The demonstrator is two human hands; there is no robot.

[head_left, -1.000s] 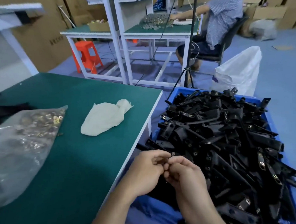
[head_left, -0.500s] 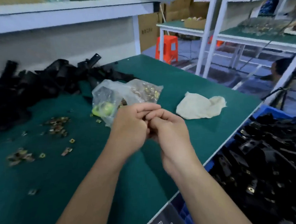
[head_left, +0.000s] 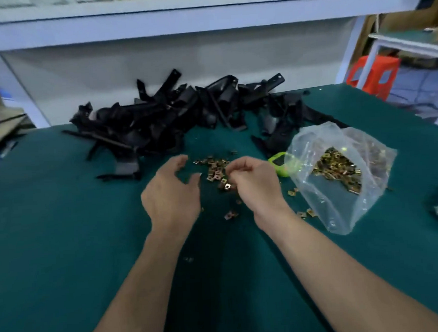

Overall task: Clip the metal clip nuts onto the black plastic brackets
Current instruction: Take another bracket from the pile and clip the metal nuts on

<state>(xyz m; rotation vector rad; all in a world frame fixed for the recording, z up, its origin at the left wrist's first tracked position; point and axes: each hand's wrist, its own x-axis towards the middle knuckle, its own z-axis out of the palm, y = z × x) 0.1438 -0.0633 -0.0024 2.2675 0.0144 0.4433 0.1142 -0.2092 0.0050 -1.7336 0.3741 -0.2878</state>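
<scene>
The green table has a big messy pile of black brackets at the back. They are tangled. Pulling one out could drag the others along and push the small parts around.

The left hand hovers just in front of that pile. Its fingers are spread and bent, and it holds nothing. No bracket is in either hand, so one is needed before a clip can go on.

Just beside it lie the loose gold clips, scattered on the table between the two hands. They are tiny and close together. It looks easy to grab two at once, or to let one slip and bounce off the table.

The right hand has its fingers curled down onto the clips. I cannot tell if it has one pinched.

Further right sits a green thing, touching a clear bag full of more clips. The right arm is near the bag, so a bump could spill them.
</scene>
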